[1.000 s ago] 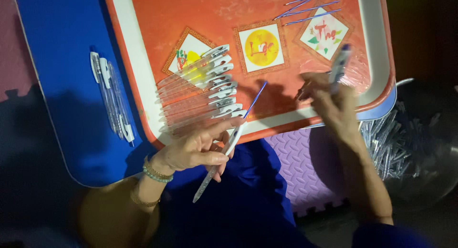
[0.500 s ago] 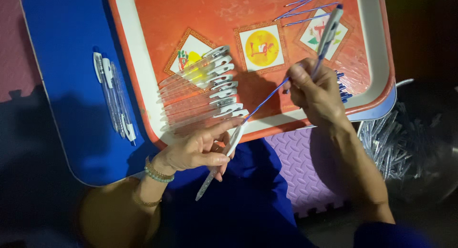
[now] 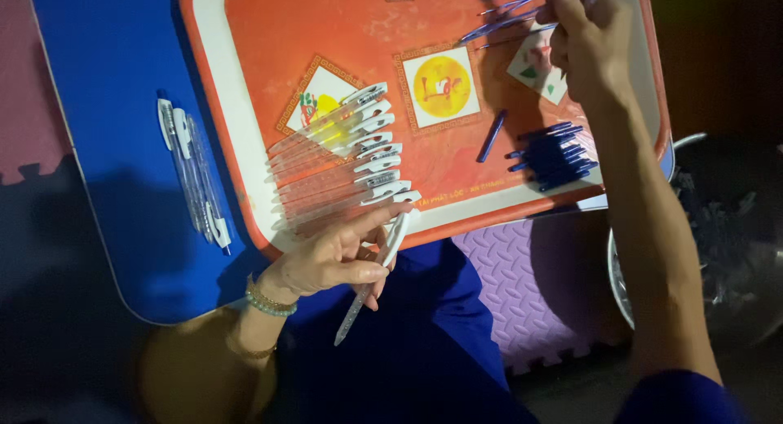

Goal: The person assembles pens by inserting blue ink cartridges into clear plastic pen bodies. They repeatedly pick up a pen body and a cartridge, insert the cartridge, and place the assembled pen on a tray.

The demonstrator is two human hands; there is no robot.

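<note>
Basically pen assembly, refill-fetching step. Largest first: blue lap table [image 3: 106, 147] carries an orange tray [image 3: 245, 179] with a white rim, overhanging a purple foam mat [image 3: 530, 285]; a dark tub of clear parts [image 3: 718, 245] sits off to the person's right. On the tray lies a neat row of clear pen barrels with white clips [image 3: 342, 159], a cluster of short blue caps [image 3: 555, 155] near the right rim, one stray blue piece [image 3: 492, 136], and a scatter of thin blue refills [image 3: 510, 20] at the far edge. Three finished pens [image 3: 192, 175] lie on the bare table left of the tray. Left hand [image 3: 326, 257] is closed around one clear pen barrel [image 3: 371, 281], held slanted just off the tray's near rim, tip pointing down toward the lap. Right hand [image 3: 591, 41] is up at the refill scatter, fingers pinched together, seemingly on a thin blue refill, though what it grips is partly cut off at the frame edge. Next move, I'd judge, calls for bringing a refill back and threading it into the open end of the held barrel, needs lining up both ends. Versus half a second ago: right hand has moved from mid-tray, where it held a pen up, out to the far refills; left hand and barrel barely shifted.
</note>
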